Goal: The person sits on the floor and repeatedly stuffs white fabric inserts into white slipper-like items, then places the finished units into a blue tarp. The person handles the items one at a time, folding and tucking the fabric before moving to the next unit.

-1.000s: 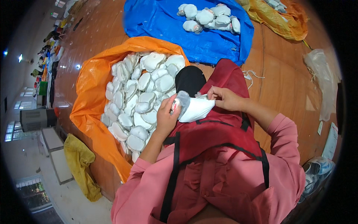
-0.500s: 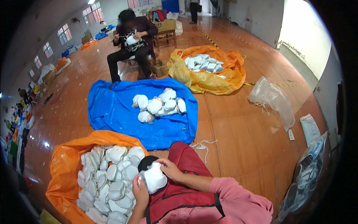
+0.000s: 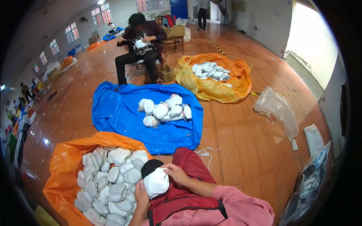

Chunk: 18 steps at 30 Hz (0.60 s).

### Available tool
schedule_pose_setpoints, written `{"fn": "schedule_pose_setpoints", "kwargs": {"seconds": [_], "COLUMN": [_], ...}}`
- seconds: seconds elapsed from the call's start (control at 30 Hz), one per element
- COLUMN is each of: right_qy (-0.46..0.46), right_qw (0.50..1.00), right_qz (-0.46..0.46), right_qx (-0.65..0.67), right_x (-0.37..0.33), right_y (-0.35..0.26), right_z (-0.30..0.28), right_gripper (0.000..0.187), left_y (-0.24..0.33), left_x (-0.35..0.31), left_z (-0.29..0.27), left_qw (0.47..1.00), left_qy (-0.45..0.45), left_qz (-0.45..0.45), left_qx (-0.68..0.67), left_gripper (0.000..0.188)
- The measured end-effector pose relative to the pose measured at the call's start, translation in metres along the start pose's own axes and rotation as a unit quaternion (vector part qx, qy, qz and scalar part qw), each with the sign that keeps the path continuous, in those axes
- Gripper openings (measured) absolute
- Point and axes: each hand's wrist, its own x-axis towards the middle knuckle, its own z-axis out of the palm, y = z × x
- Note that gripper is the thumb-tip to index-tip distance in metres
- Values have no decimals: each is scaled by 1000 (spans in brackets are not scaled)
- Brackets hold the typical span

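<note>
Over my lap I hold a white cup-shaped cloth piece (image 3: 156,183), its rounded side facing up. My left hand (image 3: 142,196) is closed on its left edge, the thumb along the side. The fingers of my right hand (image 3: 175,174) pinch its upper right edge. A black rounded thing (image 3: 151,166) shows just beyond the piece, partly covered by it. Close by on the left, an orange sack (image 3: 59,171) lies open, full of similar white pieces (image 3: 117,192). The undersides of the held piece and of my left fingers are hidden.
Ahead, a blue sheet (image 3: 113,122) bears several white cup-shaped bundles (image 3: 160,110). Behind it a seated person (image 3: 140,49) works on a white piece. A yellow-orange sack (image 3: 211,92) of white pieces stands right of them. Clear plastic bags (image 3: 277,109) and white cord (image 3: 208,150) lie on the floor.
My right fingers have shifted slightly along the piece's upper edge. The greyish edging seen around the piece before no longer shows. The whole view has tilted up a little.
</note>
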Motion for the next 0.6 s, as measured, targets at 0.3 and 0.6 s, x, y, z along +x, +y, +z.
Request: {"fn": "schedule_pose_setpoints", "kwargs": {"seconds": [0.3, 0.6], "right_qy": [-367, -458], "right_qw": [906, 805], "right_qz": [207, 357], "right_qx": [-37, -118], "right_x": [-5, 13], "right_y": [-1, -28], "right_z": [-15, -7], "right_gripper": [21, 42], "left_y": [41, 61], "left_x": [2, 21], "left_z": [-46, -43], "left_qw": [945, 966], "left_qy": [-71, -87], "left_qz": [109, 79], "left_qx": [301, 230], "left_gripper": [26, 41]}}
